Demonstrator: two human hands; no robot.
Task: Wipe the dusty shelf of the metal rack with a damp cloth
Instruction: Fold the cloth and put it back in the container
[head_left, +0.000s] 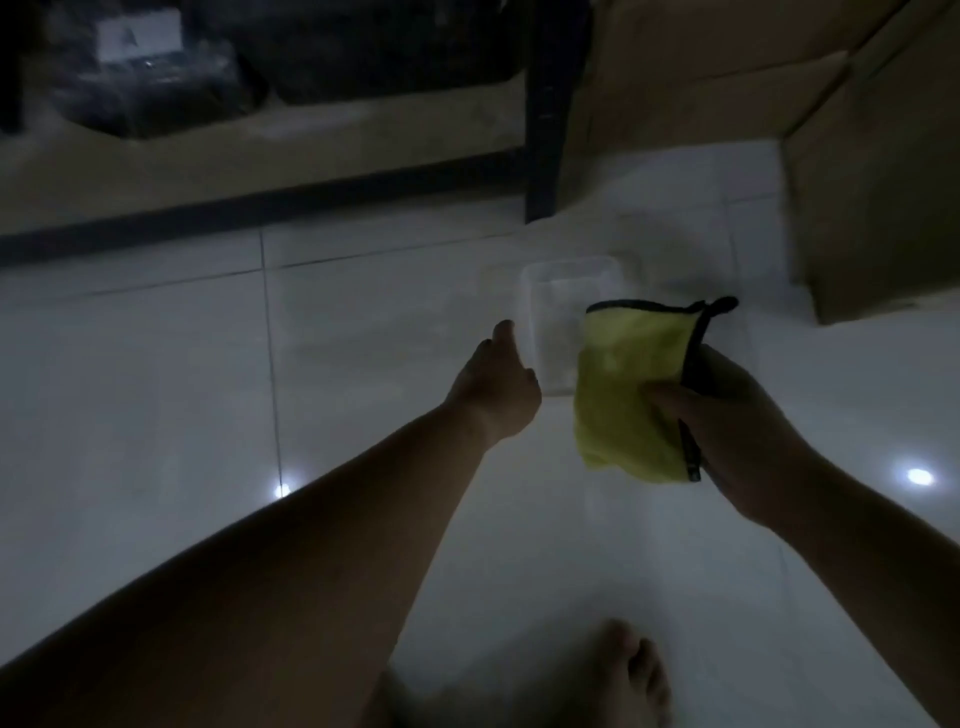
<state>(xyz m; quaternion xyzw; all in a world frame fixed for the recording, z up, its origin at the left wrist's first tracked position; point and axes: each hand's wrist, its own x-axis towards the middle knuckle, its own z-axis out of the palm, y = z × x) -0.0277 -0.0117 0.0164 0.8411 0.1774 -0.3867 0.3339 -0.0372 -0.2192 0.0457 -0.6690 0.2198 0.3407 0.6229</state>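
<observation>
The right hand (727, 415) pinches a folded yellow cloth (628, 395) (dark-edged) just right of the left hand (498, 384), which reaches a clear tub (566, 291), grip unclear. The dusty shelf (311, 140) lies beyond both hands.

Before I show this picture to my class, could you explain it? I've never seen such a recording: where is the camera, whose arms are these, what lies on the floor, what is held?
No machine here: a person wears one camera on the head, looking down at their own bare arms. The right hand grips a folded yellow cloth with a dark edge. The left hand reaches to the side of a clear plastic tub on the white tiled floor; whether it holds the tub is too dim to tell. Behind lies the low shelf of the metal rack, with dark bags on it. Cardboard boxes stand to the right, and a bare foot shows at the bottom.
</observation>
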